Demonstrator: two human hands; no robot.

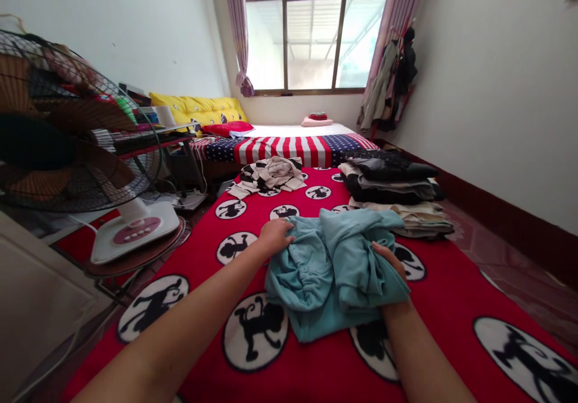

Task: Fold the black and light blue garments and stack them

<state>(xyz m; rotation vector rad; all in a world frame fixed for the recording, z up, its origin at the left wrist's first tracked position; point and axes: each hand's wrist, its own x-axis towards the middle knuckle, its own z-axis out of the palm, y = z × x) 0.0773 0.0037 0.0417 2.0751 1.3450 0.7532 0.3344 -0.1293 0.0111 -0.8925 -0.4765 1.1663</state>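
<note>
A light blue garment [308,270] lies bunched and partly folded in front of me; its exact kind does not show. It rests on a red blanket [198,324] printed with dark figures in white circles. My left hand [275,236] grips the garment's far left edge, fingers closed on the cloth. At the right side, my right hand [391,259] holds a fold, with the thumb on top and part of the hand hidden by fabric.
Folded clothes stand in a stack [392,180] at the far right of the blanket. A crumpled black-and-cream garment [273,174] lies at the far left. An electric fan [135,228] stands to the left. Beyond is a bed with a striped cover [289,150] below a window.
</note>
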